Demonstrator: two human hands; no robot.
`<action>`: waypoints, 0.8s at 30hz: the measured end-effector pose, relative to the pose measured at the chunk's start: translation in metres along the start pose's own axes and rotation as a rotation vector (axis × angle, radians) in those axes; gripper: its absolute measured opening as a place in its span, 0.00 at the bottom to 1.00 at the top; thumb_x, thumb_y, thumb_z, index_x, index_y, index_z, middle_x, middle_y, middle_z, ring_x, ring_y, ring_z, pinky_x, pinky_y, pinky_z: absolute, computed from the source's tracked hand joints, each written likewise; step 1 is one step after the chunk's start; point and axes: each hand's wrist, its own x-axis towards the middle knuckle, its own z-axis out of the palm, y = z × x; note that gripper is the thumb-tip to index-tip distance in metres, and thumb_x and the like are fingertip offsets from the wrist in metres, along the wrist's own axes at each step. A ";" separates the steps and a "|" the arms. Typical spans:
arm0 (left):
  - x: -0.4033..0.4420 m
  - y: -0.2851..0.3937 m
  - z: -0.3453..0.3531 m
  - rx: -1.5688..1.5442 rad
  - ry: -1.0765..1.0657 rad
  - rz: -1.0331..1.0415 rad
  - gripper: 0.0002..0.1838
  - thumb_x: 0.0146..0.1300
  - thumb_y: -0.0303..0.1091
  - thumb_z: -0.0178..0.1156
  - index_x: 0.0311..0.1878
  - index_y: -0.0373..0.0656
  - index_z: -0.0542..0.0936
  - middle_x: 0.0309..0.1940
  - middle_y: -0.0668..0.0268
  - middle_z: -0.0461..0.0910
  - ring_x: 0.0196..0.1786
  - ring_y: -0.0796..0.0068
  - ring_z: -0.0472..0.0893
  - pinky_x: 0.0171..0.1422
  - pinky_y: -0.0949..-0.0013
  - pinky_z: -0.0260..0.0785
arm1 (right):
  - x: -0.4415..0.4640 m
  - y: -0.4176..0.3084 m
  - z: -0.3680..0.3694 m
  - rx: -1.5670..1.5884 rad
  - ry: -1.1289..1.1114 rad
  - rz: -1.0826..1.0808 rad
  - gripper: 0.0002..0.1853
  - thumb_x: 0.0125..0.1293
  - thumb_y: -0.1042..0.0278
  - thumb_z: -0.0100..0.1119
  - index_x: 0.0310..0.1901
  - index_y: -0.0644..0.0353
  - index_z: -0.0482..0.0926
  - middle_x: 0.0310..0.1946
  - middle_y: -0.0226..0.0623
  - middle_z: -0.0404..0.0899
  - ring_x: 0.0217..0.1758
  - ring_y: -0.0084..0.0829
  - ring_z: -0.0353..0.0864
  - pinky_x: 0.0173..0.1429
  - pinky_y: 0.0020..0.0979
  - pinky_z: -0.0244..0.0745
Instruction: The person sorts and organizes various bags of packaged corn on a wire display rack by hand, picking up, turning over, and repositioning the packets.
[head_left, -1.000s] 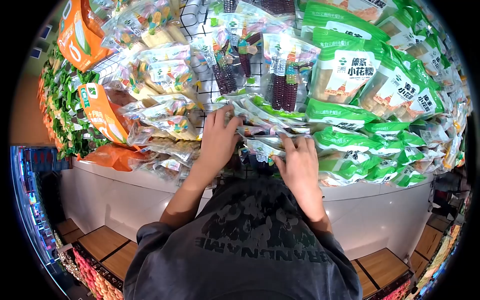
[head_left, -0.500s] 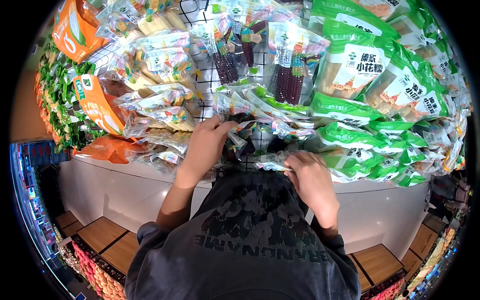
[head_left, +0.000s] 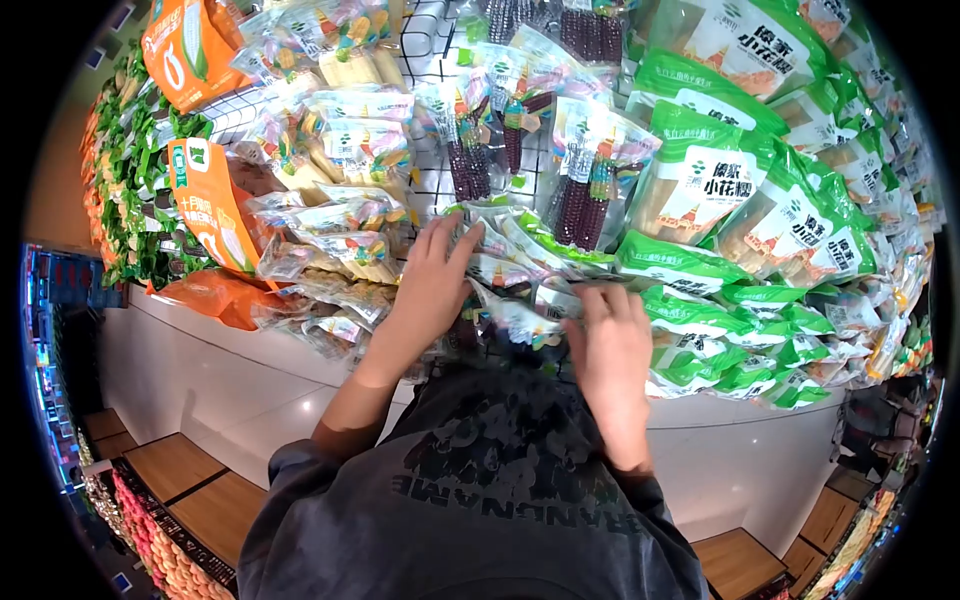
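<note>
Between my hands a clear, patterned bag stands tilted at the front of the rack; its contents are blurred. My right hand has its fingers curled at the right side of this bag, with the thumb against its edge. Stretched forward, my left hand has thumb and fingers apart beside the front row of clear bags. Beyond them lie vacuum packs of dark purple corn, with another purple corn pack to the left.
Packs of pale corn and orange corn bags are stacked at left. Green-and-white bags fill the right side. White wire grid shows between the packs. A pale counter front runs below the display.
My left hand has reached farther forward, its fingers spreading from the bag they pinched. My right hand has shifted slightly inward, and the front bag now stands higher between the hands.
</note>
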 end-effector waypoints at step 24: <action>-0.021 0.006 0.001 0.052 -0.011 0.066 0.16 0.49 0.23 0.71 0.43 0.49 0.87 0.52 0.60 0.75 0.60 0.52 0.75 0.77 0.48 0.64 | 0.024 -0.004 0.028 0.170 -0.033 -0.277 0.12 0.63 0.70 0.70 0.48 0.58 0.86 0.42 0.39 0.78 0.49 0.45 0.79 0.55 0.44 0.73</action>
